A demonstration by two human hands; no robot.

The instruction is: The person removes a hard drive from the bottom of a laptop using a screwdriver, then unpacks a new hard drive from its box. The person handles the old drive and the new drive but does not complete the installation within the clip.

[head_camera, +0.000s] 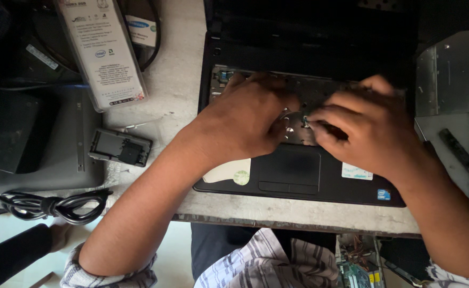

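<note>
Far left of the laptop: dark flat device on a grey slab, with a coiled black cable just below it at the bench edge. Nearer the laptop, upper left: long grey boxed pack lying tilted, a black cord looping behind it. Below that, just left of the laptop's front corner: small black rectangular module flat on the pale bench.

Laptop itself open, keyboard removed, bare metal tray showing above the touchpad. Left hand over the left half of the tray, fingers curled down and bunched, tips at the tray's centre; whether pinching anything, cannot tell. Right hand over the right half, fingers drawn together, thumb and forefinger closed on a small part at the tray's middle, too small to identify. Both hands nearly touching at the centre.

Right of the laptop: grey metal plate with small holes, and below it a dark slim bar on the bench.
</note>
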